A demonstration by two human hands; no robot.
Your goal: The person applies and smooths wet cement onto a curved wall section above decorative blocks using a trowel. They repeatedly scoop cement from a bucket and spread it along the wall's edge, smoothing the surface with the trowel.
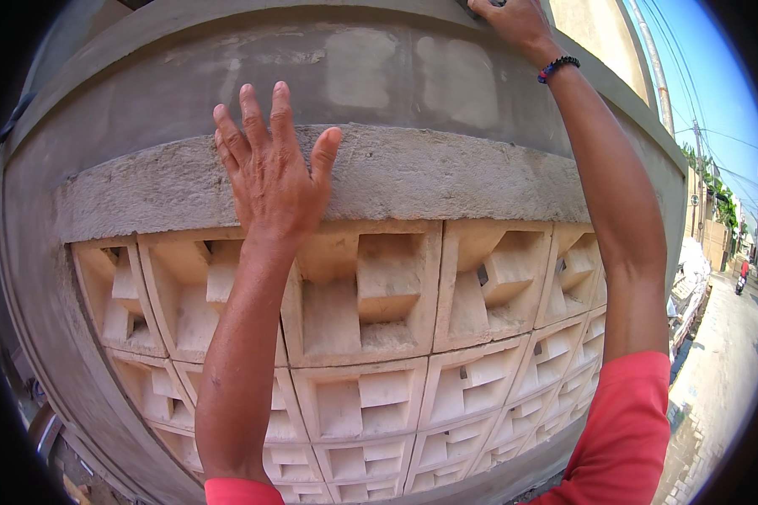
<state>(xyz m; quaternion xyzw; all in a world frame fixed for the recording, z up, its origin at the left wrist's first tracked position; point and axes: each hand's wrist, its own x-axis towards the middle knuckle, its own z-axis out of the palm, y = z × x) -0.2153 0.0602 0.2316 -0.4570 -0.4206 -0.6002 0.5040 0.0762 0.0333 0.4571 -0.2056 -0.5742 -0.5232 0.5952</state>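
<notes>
Spreading wide open, apparently for balance, the left hand (280,181) lies palm-in, seemingly empty, over the rough cement band (455,172) above the breeze blocks (387,305), while the right hand (512,23) meets a dark object (495,2) along the upper ledge (143,38), its grip too cropped to tell.

A wall (480,172), close and nearly head-on, fills the fisheye view from the left of two head-worn cameras, the wearer's arms (242,370) entering at seven and five o'clock, a street (720,366) receding at four.
</notes>
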